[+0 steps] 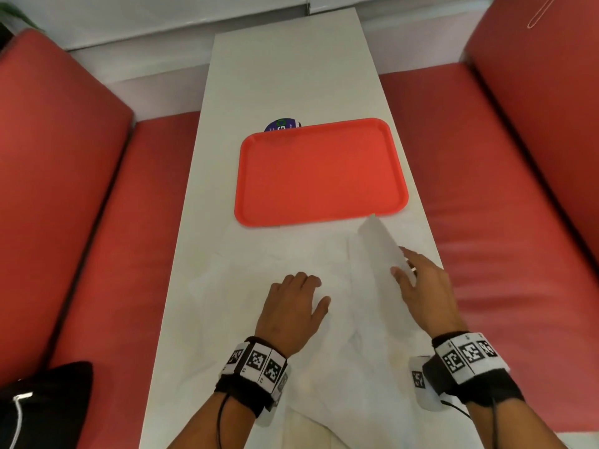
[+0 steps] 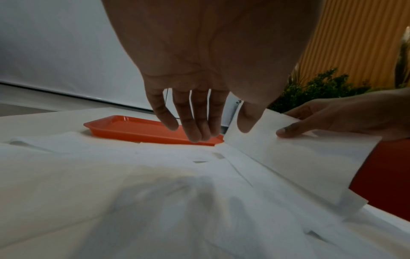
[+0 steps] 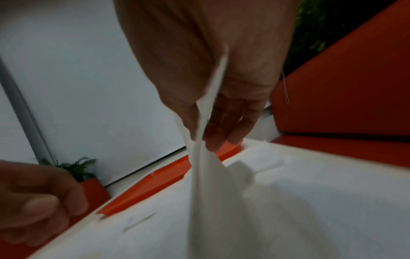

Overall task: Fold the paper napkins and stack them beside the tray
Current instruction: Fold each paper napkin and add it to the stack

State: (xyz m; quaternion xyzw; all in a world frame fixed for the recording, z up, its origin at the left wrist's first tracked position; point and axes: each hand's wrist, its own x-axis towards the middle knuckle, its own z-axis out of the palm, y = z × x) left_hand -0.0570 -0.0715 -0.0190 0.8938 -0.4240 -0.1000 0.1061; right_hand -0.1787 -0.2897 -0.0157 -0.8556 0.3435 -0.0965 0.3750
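Observation:
Several white paper napkins (image 1: pixel 291 264) lie spread over the near half of the white table, below the red tray (image 1: pixel 321 171). My right hand (image 1: pixel 418 280) pinches the right edge of one napkin (image 1: pixel 379 244) between thumb and fingers and holds that flap lifted off the table (image 2: pixel 299 157) (image 3: pixel 206 166). My left hand (image 1: pixel 298 306) hovers just above the spread napkins (image 2: pixel 155 175), fingers straight and slightly apart (image 2: pixel 195 126), holding nothing. The tray (image 2: pixel 137 129) is empty.
A round dark blue object (image 1: pixel 282 124) peeks out behind the tray's far left corner. Red bench seats (image 1: pixel 97 238) flank the narrow table (image 1: pixel 291 76) on both sides. A black bag (image 1: pixel 45 406) sits at the lower left.

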